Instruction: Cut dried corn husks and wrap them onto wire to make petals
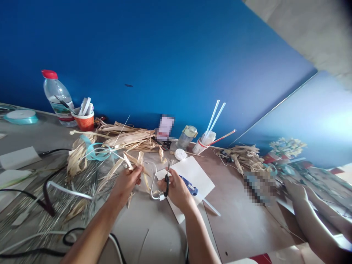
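Note:
My left hand (127,183) is closed, pinching a dried corn husk strip (128,161) whose pale end stands up above the fingers. To its right, my right hand (177,190) grips small black-handled scissors (167,180) with the blades pointing up and away from me. The two hands are apart. Just beyond the right hand, a blue glue gun (189,185) with a translucent glue stick (211,207) lies on a white sheet (203,175), partly hidden by that hand. More husks (132,139) are heaped behind my left hand.
Wires (85,183), teal ribbon (100,152) and cables (46,198) spread over the left side. At the back stand a red-capped bottle (57,95), a red cup (84,121), a glass jar (187,136) and a white cup (200,146). Another person's arms (302,205) rest at right.

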Demonstrator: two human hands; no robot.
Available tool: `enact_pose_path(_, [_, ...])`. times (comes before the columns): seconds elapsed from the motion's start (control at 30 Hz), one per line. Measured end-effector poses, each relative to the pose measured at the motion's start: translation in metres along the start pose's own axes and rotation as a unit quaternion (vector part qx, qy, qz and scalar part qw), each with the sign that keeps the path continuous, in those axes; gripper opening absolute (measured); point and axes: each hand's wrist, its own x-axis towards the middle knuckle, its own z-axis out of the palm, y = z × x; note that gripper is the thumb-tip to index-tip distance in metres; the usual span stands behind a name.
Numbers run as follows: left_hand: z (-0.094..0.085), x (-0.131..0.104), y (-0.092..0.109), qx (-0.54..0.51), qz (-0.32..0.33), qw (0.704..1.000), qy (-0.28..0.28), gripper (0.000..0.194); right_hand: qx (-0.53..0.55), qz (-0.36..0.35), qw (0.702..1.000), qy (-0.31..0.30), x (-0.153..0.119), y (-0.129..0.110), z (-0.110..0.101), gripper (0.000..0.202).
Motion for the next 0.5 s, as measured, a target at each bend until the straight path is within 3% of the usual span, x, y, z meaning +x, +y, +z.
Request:
enact_pose_path(0.13, [-0.001, 0.003, -0.004, 0.02, 0.027, 0.999, -0.012, 0.035, -0.147, 0.015, 0.988, 0.048, 0.006, -0.004, 0.001, 0.046])
enact_pose_path(0.27, [-0.002, 0.003, -0.004, 0.022, 0.032, 0.999, -0.031, 0.032, -0.206, 0.004, 0.976, 0.063, 0.017, -0.01, 0.008, 0.041])
enact_pose_path(0.37, [-0.002, 0.003, -0.005, 0.03, 0.027, 0.998, -0.04, 0.032, -0.214, -0.003, 0.974, 0.074, 0.027, -0.013, 0.016, 0.041])
enact_pose_path(0.5, [-0.002, 0.005, -0.007, 0.042, 0.029, 0.998, -0.032, 0.032, -0.139, 0.018, 0.989, 0.038, 0.045, -0.013, 0.027, 0.042])
